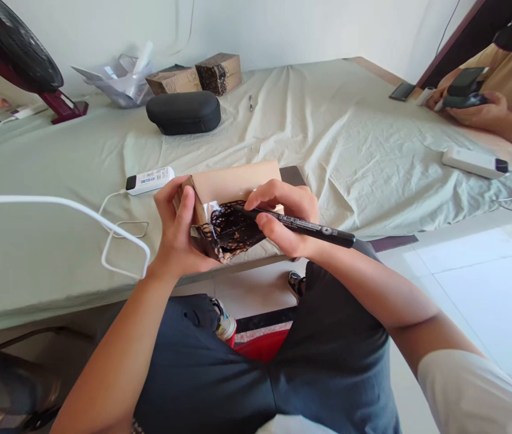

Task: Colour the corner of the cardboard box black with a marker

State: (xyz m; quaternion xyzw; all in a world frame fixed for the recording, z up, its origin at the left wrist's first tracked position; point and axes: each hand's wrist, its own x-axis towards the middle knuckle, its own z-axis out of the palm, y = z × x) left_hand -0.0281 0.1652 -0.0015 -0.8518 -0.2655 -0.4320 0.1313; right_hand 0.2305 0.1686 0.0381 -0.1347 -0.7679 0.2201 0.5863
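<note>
A small brown cardboard box (237, 181) is held tilted at the table's near edge, one side covered in black marker scribble. My left hand (178, 229) grips its left end, thumb on the upper edge and fingers around the side. In my right hand (287, 217) is a black marker pen (314, 229), pinched between thumb and fingers. The pen's tip points at the scribbled side, though my fingers partly hide where it meets the cardboard. A dark flat piece (292, 176) shows behind my right hand.
Behind the box lie a black zip case (183, 113), two cardboard boxes (219, 73) and a clear plastic basket (124, 84). A fan (15, 48) stands at far left. White power banks (151, 179) with cables lie on the cloth (350, 138). Another person's hands (486, 108) hold a dark device at right.
</note>
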